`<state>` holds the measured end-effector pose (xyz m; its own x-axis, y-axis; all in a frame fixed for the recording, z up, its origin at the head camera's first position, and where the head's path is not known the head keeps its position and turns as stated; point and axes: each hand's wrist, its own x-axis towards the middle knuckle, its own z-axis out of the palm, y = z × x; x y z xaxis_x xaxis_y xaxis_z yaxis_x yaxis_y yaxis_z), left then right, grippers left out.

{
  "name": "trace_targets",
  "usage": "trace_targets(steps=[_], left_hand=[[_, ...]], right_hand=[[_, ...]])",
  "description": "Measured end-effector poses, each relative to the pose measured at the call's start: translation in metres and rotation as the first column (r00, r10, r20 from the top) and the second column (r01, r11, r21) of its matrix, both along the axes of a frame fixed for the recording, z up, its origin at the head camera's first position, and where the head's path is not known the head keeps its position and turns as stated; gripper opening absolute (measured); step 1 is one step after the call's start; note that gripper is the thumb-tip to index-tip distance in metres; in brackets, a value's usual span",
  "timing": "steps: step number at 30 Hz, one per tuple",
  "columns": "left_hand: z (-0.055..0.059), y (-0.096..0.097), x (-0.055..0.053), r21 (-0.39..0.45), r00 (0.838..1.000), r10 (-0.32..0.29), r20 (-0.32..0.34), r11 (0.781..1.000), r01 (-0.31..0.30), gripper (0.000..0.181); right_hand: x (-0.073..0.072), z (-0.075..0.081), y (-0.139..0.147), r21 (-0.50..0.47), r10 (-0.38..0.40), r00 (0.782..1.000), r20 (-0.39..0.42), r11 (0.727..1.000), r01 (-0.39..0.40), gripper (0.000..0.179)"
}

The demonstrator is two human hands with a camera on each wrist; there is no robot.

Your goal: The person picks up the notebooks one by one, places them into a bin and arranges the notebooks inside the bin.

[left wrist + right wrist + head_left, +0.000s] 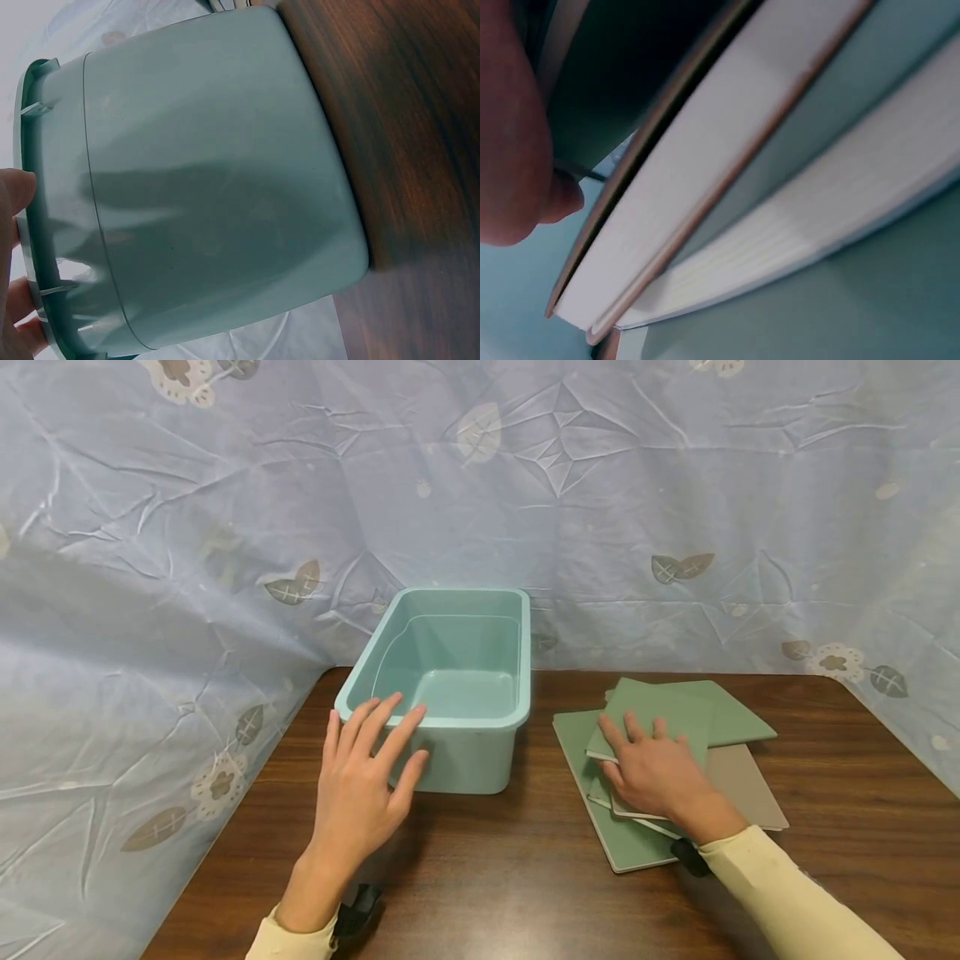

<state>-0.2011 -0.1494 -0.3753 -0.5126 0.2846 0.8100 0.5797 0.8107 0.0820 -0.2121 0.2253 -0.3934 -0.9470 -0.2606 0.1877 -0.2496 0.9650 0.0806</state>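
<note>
My left hand (360,785), fingers spread, is at the near rim of a pale teal plastic bin (465,760). In the left wrist view its fingers (21,191) show right at that rim. On the right, my right hand (656,772) pinches the top green notebook (663,700) of a loose pile, fingers across the cover and thumb under its near edge. A beige notebook (750,785) lies beneath it, with a larger green notebook (630,850) at the bottom. From the right wrist, the thumb (564,199) appears beside the beige notebook's page edges (675,165).
Another green notebook (735,718) sticks out at the back right of the pile. The bin stands at the back of a brown wooden table (517,893), its inside bare. A patterned fabric sheet (600,527) hangs behind and along the left side.
</note>
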Motion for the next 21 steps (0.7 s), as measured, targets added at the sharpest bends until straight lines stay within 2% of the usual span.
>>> trace_targets(steps=[14,21], left_hand=[[-0.0006,-0.0007,0.0,0.001,1.0,-0.004,0.006,1.0,0.004,0.047],[-0.0005,-0.0009,-0.0001,-0.003,1.0,0.0,0.005,1.0,0.0,0.047]], right_hand=[[-0.0009,0.0003,-0.001,-0.002,0.047,0.997,-0.06,0.999,-0.048,0.056],[-0.0019,0.0042,-0.0012,-0.009,0.045,0.998,-0.035,0.999,-0.045,0.055]])
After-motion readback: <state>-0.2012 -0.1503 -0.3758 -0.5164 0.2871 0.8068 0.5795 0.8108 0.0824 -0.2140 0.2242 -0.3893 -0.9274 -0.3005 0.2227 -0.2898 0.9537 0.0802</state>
